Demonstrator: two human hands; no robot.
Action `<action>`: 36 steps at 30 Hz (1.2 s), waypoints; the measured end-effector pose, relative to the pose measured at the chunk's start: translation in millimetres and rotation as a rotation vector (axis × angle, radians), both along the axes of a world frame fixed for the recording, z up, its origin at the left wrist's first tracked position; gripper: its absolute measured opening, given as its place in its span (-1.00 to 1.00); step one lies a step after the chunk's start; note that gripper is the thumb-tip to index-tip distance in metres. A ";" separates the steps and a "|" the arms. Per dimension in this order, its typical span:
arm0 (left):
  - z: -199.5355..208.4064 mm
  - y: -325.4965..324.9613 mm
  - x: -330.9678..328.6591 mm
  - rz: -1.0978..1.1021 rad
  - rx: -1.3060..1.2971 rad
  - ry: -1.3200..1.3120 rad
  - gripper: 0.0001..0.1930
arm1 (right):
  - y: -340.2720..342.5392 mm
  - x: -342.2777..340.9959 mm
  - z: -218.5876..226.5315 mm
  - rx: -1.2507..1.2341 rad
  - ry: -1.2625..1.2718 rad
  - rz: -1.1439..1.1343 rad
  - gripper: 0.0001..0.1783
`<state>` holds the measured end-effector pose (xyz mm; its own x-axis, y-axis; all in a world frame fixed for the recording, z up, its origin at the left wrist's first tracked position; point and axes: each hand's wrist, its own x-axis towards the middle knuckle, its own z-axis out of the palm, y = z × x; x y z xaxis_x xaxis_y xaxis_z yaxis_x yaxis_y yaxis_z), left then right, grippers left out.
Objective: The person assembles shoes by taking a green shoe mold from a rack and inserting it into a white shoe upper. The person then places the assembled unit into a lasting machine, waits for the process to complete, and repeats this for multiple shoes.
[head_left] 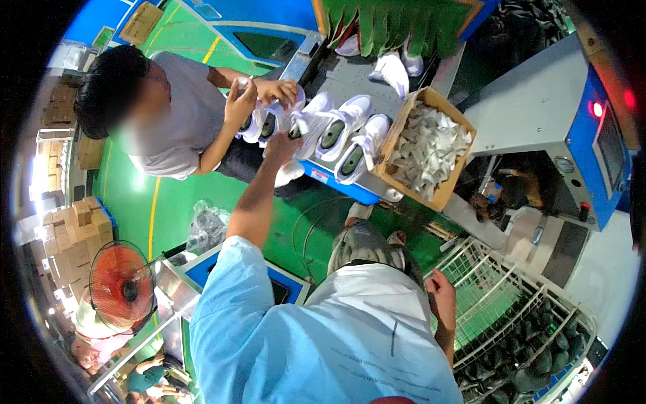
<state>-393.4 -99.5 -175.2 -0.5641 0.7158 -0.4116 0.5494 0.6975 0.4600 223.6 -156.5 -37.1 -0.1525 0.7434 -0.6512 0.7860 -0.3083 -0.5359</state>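
1. Hands first: left hand (282, 145) is stretched far forward, fingers closed on the tongue or collar of a white lace-up sneaker with a dark insole (296, 128) at the left end of the row; the grip itself is partly hidden by the wrist. Right hand (441, 291) hangs low by the hip, fingers loosely curled, holding nothing, close to the white wire rack (511, 296).
2. Far left, a co-worker in a grey shirt (182, 101) has both hands (259, 94) up at another white shoe, just beside the left hand, so reach in from the near side to avoid knocking theirs.
3. Sneaker sits on the blue-edged conveyor desk (336, 182), touching its neighbours; lifting straight up by the collar looks safest, rather than dragging it sideways into the next pair.
4. Moving right, more white sneakers with green-grey insoles (343, 131) lie toe-up in a row; keep them undisturbed.
5. Open brown cardboard box of white paper stuffing pieces (431, 148) sits at the row's right end, well apart from the grasped shoe.
6. Bringing the free right hand up to support the sole would probably steady the lift.
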 end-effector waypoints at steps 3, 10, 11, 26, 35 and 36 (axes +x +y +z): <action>45.1 -33.9 14.2 0.003 -0.065 -0.073 -0.52 | 38.5 -39.9 15.2 0.130 -0.087 0.100 -0.49; 232.8 -95.6 141.8 0.322 0.033 -0.946 -0.67 | 94.5 -133.8 49.0 0.937 0.278 0.713 -0.20; 232.0 -90.8 154.9 0.140 0.037 -0.994 -0.65 | 94.5 -140.3 50.5 1.126 0.270 0.845 -0.31; 178.3 26.9 422.2 0.174 0.211 -1.005 -0.78 | 153.2 126.4 33.5 0.181 0.840 -0.670 -0.06; 131.7 39.9 428.5 0.176 0.197 -1.054 -0.73 | 253.5 118.4 46.4 0.527 0.132 -0.339 0.12; 120.7 36.2 423.2 0.250 0.231 -1.086 -0.76 | 261.3 106.4 46.4 0.500 -0.014 -0.265 0.13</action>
<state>29.8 -63.3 -54.5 -0.1268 0.7557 -0.6425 -0.3606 0.5683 0.7396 330.0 104.7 9.3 0.0871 0.9736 -0.2108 0.7242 -0.2072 -0.6577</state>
